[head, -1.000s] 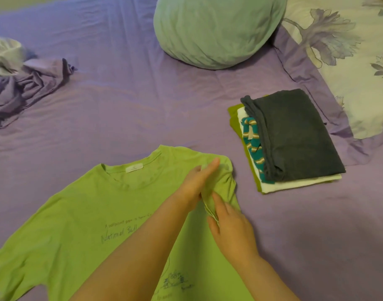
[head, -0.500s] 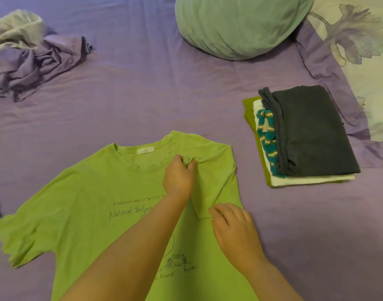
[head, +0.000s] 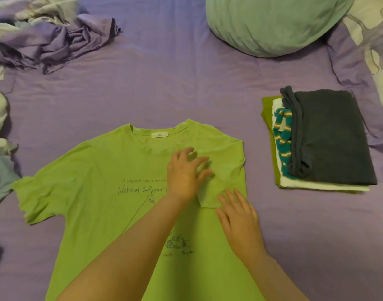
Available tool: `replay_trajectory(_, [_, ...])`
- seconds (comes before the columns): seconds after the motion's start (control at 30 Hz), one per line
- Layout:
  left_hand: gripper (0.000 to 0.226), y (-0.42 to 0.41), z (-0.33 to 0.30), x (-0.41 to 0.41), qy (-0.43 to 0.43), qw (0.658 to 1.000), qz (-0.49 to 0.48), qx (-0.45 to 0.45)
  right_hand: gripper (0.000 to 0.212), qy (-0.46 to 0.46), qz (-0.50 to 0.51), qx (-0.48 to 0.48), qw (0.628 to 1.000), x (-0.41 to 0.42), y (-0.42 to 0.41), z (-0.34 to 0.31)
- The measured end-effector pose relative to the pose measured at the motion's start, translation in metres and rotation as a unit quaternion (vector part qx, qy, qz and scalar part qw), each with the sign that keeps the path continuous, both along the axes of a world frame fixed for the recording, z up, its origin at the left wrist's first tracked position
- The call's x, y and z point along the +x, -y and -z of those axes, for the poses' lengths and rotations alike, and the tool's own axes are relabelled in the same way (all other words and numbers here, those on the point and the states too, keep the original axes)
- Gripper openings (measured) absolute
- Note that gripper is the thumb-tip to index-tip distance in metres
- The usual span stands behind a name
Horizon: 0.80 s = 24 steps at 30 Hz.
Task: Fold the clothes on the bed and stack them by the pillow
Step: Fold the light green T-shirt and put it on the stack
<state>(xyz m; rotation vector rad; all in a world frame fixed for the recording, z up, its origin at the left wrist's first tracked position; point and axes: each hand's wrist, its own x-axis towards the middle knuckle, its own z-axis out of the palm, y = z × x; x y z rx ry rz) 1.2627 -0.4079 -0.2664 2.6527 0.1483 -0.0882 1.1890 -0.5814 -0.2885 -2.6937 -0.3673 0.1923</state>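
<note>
Lime T-shirt (head: 95, 192); purple sheet (head: 164, 83)

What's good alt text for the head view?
Two open hands, left hand and right hand, press flat on a lime-green T-shirt with one sleeve folded in, on a purple bedsheet. A folded stack topped by a dark grey garment sits beside a green pillow.

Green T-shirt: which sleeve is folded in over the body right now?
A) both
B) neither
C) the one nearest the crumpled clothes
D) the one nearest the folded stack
D: on the green T-shirt, the sleeve toward the folded stack lies folded in under the left hand and right hand; the other sleeve lies spread out flat.
</note>
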Motion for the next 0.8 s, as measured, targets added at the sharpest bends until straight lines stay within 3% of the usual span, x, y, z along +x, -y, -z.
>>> replay_trajectory(0.07, [0.048, 0.004, 0.011, -0.023, -0.076, 0.994, 0.056, 0.056, 0.043, -0.047, 0.06, 0.011, 0.997, 0.004, -0.007, 0.004])
replay_trajectory(0.13, [0.057, 0.003, 0.027, -0.042, -0.135, 0.985, 0.051, 0.095, 0.05, -0.054, 0.092, -0.024, 0.994, 0.008, -0.014, 0.011])
replay_trajectory(0.43, [0.063, -0.064, 0.023, -0.092, -0.191, 0.965, 0.07, 0.167, 0.059, -0.116, 0.095, -0.181, 0.972, 0.006, -0.032, 0.001])
replay_trajectory(0.53, [0.062, -0.112, 0.009, -0.112, -0.189, 0.969, 0.042, 0.157, 0.061, -0.09, 0.04, -0.205, 0.974, 0.004, -0.062, -0.016])
replay_trajectory(0.8, [0.059, -0.282, -0.013, -0.144, -0.177, 0.966, -0.09, 0.165, 0.064, -0.096, -0.135, -0.133, 0.977, -0.028, -0.229, -0.032])
